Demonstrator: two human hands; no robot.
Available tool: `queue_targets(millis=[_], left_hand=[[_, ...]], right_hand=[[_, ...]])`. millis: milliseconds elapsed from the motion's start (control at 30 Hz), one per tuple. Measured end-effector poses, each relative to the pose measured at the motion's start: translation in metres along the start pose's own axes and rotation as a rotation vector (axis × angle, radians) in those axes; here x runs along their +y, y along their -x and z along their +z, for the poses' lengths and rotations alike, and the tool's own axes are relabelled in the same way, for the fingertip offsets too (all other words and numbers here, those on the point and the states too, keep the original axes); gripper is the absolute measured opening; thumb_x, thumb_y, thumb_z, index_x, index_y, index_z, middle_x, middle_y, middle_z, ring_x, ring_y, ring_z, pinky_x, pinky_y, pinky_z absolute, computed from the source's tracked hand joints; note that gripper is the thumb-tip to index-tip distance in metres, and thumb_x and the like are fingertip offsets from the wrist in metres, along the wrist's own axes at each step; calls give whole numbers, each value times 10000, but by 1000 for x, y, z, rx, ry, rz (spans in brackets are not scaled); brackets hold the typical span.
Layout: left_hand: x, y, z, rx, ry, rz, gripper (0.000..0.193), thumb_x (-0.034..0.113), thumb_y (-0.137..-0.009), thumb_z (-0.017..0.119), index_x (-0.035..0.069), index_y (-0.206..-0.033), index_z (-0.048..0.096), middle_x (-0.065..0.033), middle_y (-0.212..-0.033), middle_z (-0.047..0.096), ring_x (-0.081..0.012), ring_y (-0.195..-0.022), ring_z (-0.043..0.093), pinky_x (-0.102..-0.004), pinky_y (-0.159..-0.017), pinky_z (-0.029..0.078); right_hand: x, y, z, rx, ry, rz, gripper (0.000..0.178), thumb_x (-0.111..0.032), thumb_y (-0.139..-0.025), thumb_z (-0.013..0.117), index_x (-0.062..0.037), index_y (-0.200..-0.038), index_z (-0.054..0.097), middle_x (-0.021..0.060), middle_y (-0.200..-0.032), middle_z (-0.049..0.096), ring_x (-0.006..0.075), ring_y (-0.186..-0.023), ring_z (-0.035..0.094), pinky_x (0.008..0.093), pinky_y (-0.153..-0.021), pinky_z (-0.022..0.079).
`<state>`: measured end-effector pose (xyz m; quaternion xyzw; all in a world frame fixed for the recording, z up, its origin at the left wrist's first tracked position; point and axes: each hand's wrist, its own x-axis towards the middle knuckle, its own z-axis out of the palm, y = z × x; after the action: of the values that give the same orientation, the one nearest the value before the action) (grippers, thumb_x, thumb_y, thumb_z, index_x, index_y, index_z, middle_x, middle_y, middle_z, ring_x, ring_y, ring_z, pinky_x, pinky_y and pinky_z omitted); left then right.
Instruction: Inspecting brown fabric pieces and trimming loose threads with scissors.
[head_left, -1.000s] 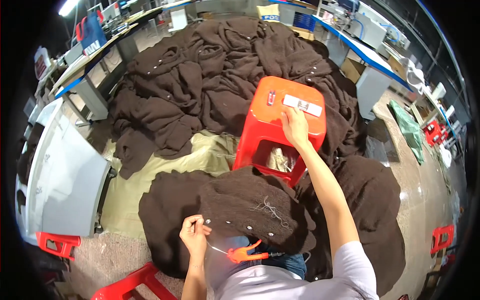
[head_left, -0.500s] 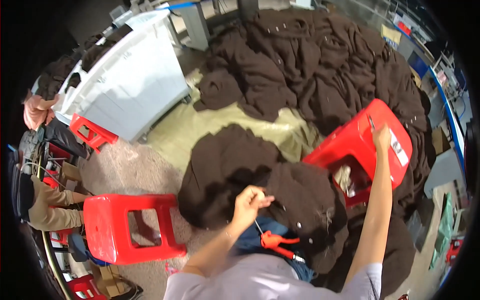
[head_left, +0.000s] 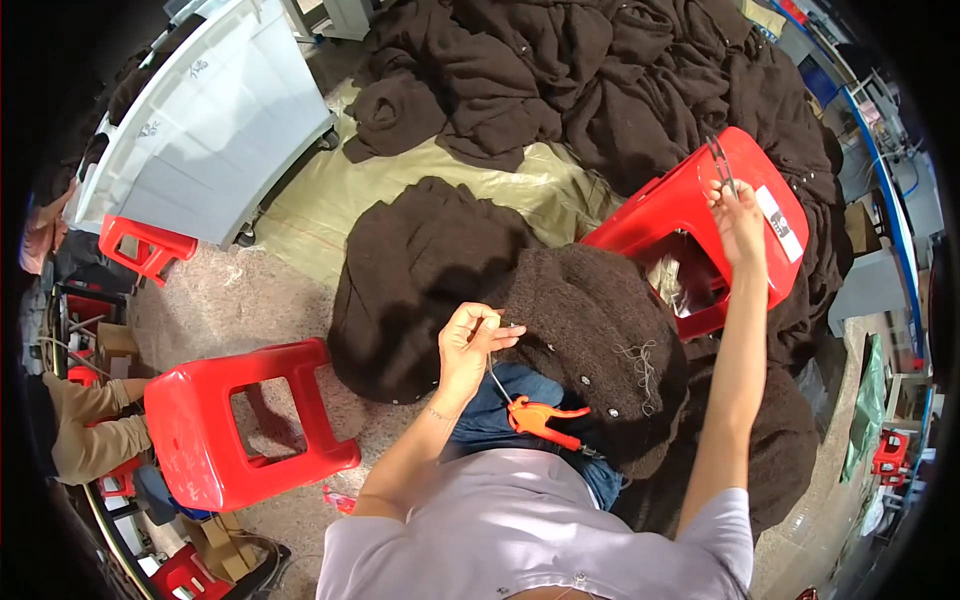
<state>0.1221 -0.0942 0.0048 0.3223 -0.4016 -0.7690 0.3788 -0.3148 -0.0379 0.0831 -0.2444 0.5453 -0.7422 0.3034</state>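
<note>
My right hand point(head_left: 738, 222) grips dark tweezers point(head_left: 720, 162), their prongs apart and pointing away from me, over the red plastic stool point(head_left: 665, 205) on the right. In front of my body my left hand point(head_left: 466, 350) is closed in a pinch by the edge of a brown fuzzy garment point(head_left: 590, 315). What it pinches is too small to make out. The garment spreads over my lap, with pale dots and a tangle of loose threads point(head_left: 642, 372) on it. Below my left hand, an orange air blow gun point(head_left: 542, 418) lies across my jeans.
A large heap of brown garments point(head_left: 600, 90) fills the far side, by a yellowish sheet point(head_left: 300, 215). Another brown bundle point(head_left: 425, 270) sits ahead. Red stools point(head_left: 190, 440) and a white wheeled bin point(head_left: 210, 130) stand left. A person's arm point(head_left: 100, 405) shows at far left.
The view has shifted, so the scene sits higher in the picture. The tweezers in my right hand now show two spread prongs. My left hand keeps its pinch near the garment.
</note>
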Motion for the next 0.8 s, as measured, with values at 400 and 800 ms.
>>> queue_targets(millis=[400, 800], left_hand=[[10, 0, 3, -55, -359, 350, 85, -27, -962, 530, -33, -1006, 603, -172, -1170, 628, -191, -769, 707, -248, -614, 571], [18, -1, 4, -200, -410, 442, 62, -26, -978, 496, -22, -942, 547, -197, -1162, 654, -183, -717, 711, -242, -592, 564]], right_hand=[[38, 174, 143, -369, -587, 270, 242, -324, -1035, 457, -126, -1054, 596, -16, -695, 402, 110, -556, 359, 249, -526, 322], [59, 194, 141, -659, 578, 104, 391, -410, -1023, 470, -38, -1020, 593, 21, -927, 608, 102, -793, 535, 283, -705, 445]])
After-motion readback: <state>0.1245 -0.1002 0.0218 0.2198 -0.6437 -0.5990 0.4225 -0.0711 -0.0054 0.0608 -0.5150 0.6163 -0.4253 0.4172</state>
